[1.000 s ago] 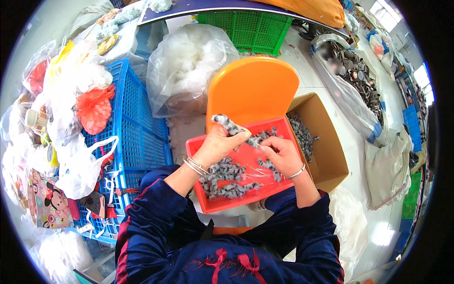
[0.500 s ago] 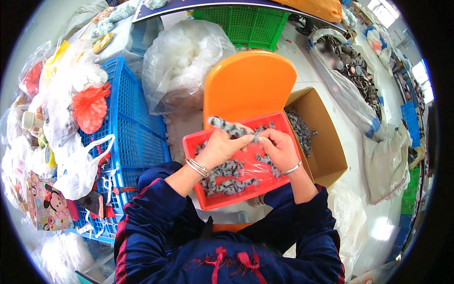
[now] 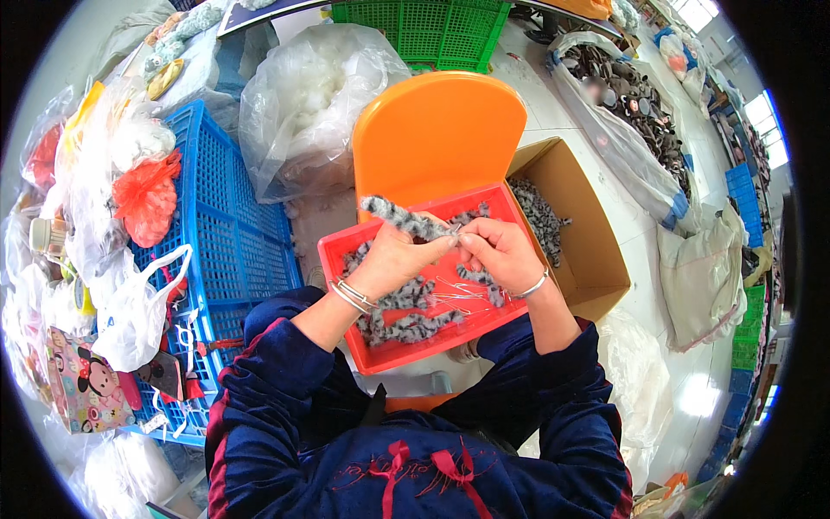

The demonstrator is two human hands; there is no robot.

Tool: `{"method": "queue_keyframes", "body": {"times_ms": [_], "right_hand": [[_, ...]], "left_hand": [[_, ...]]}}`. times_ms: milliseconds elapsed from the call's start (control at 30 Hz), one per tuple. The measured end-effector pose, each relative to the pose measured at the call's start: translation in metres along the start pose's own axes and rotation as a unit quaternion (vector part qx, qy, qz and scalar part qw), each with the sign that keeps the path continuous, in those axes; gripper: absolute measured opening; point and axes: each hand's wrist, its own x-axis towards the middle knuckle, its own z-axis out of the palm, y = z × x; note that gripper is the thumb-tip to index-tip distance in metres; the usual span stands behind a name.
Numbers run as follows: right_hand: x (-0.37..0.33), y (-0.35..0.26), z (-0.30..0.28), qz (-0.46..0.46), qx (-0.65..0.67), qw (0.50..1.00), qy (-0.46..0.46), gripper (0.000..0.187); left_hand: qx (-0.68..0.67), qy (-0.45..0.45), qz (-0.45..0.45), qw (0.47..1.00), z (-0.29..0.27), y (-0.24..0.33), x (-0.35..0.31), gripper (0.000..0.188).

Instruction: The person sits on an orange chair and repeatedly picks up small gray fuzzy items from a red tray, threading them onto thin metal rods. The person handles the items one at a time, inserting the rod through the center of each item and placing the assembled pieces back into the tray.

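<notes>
A fluffy grey-and-black striped strip (image 3: 399,218), like a plush tail, is gripped in my left hand (image 3: 398,259), its free end sticking out up and to the left. My right hand (image 3: 501,253) is closed with the fingertips pinched at the strip's right end, against my left fingertips. What exactly the right fingers pinch is too small to make out. Both hands are over a red plastic tray (image 3: 367,362). Inside it lie several more striped strips (image 3: 413,327) and some thin pale wire-like pieces (image 3: 456,292).
An orange chair (image 3: 437,130) stands behind the tray. To its right is a cardboard box (image 3: 596,233) with more striped pieces. A blue crate (image 3: 229,216) piled with plastic bags stands left. A clear bag of white stuffing (image 3: 320,95) and a green crate (image 3: 424,35) are farther back.
The view has shifted slightly, so the scene sits a little higher and farther left. My hands keep hold at the strip's right end; more of the strip shows beyond my left hand.
</notes>
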Motion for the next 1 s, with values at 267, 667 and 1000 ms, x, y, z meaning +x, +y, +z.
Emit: {"method": "queue_keyframes", "body": {"times_ms": [267, 667, 1000], "right_hand": [[-0.002, -0.004, -0.004, -0.024, -0.022, 0.999, 0.016, 0.014], [0.005, 0.008, 0.017, -0.108, -0.251, 0.945, 0.182, 0.015], [0.006, 0.005, 0.002, -0.014, 0.118, 0.991, 0.066, 0.037]], "left_hand": [[-0.025, 0.029, -0.01, 0.999, 0.006, 0.003, -0.002, 0.014], [0.068, 0.095, 0.082, 0.99, 0.027, -0.004, -0.008, 0.012], [-0.154, 0.071, -0.024, 0.985, 0.015, 0.007, 0.003, 0.023]]}}
